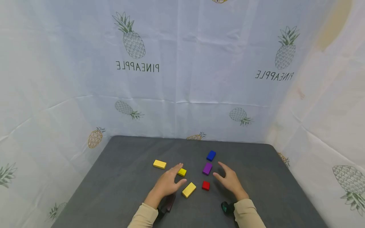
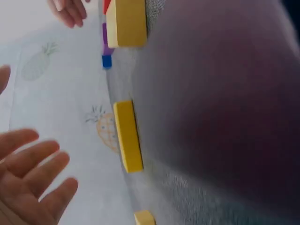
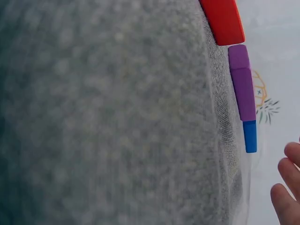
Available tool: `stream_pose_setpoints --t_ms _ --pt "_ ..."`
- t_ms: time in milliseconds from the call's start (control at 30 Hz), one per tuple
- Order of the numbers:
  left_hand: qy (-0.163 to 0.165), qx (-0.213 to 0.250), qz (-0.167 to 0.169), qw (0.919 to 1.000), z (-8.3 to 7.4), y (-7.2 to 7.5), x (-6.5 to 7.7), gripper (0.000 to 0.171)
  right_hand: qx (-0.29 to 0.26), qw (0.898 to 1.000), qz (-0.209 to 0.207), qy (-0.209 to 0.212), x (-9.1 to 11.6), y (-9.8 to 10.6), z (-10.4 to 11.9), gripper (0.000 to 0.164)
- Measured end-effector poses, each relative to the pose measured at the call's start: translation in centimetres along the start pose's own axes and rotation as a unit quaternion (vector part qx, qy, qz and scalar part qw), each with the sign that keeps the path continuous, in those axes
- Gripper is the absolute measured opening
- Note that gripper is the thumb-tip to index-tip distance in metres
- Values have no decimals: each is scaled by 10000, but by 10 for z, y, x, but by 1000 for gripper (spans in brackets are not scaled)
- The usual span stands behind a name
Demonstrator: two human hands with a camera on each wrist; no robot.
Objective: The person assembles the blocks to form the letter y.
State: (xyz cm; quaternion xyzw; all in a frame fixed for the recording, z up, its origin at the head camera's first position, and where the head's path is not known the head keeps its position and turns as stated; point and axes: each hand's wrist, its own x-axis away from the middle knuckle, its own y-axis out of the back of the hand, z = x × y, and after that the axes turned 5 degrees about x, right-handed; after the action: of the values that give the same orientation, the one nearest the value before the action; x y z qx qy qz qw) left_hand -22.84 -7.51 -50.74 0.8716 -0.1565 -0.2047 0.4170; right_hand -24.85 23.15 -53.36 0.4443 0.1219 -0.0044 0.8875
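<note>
My left hand (image 1: 167,182) hovers over the left-middle of the table with fingers spread and nothing in its grasp. Beyond its fingertips lies a small yellow block (image 1: 182,172), partly covered by the hand in the head view. A pale yellow block (image 1: 189,190) rests just right of the left thumb, and another pale yellow block (image 1: 159,164) sits farther back on the left. To the right, my right hand (image 1: 230,181) is held with its fingers apart, holding nothing. Nearest it are a purple block (image 1: 207,168) and a red block (image 1: 206,186); a blue block (image 1: 211,155) lies behind the purple one.
The blocks lie on a dark grey table (image 1: 119,190). A pale curtain (image 1: 176,79) printed with pineapples hangs behind it and along both sides. Dark wrist devices, one of them a black device (image 1: 227,207), sit at both wrists.
</note>
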Motion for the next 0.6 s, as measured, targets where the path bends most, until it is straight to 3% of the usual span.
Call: stream_pose_setpoints --t_ms 200,600 --pt "-161 448 559 9973 -10 -7 -6 65 -286 9992 256 -105 -1 -3 -4 67" --pt "-286 1166 848 9891 -28 -29 -23 62 -664 9966 462 -126 -11 -14 -13 68"
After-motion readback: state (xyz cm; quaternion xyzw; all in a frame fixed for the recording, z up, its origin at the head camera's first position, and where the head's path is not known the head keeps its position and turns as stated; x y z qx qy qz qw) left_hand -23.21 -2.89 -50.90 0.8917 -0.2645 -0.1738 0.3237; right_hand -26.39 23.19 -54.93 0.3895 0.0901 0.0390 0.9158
